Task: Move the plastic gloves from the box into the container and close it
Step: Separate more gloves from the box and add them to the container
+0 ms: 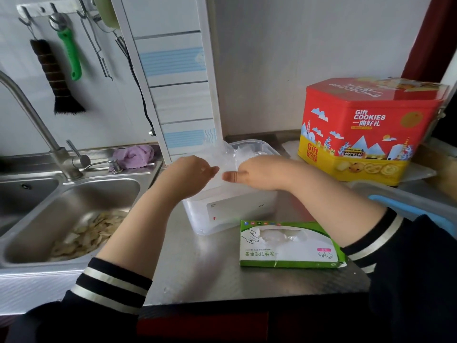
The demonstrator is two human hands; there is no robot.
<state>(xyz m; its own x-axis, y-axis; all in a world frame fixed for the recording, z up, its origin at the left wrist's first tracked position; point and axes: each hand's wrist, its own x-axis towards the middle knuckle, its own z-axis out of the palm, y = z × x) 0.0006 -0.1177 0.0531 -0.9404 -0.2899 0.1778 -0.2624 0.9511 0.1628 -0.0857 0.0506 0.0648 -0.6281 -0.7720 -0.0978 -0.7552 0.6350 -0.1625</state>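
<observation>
Both hands are working over the open container [232,209] right now, stuffing a wad of plastic gloves [223,154] down into it. The left hand [191,169] is curling its fingers round the near edge of the wad, and the right hand [254,170] is pinching the same bunch from the other side, thumb tucked under. The gloves are sitting mostly inside the tub but puffing up well above the rim. The green glove box [289,245] is lying just in front on the steel counter [197,273], and I think there's more film showing through its opening, so probably not emptied yet.

What's worrying me: that stuff is springy and slippery, so once the hands are letting go it could be ballooning back out and getting caught under the lid. The thing I'm taking for the lid [405,201] is lying off to the right, partly hidden. Also the sink [74,194] is right beside it, so a stray glove could be sliding in there
</observation>
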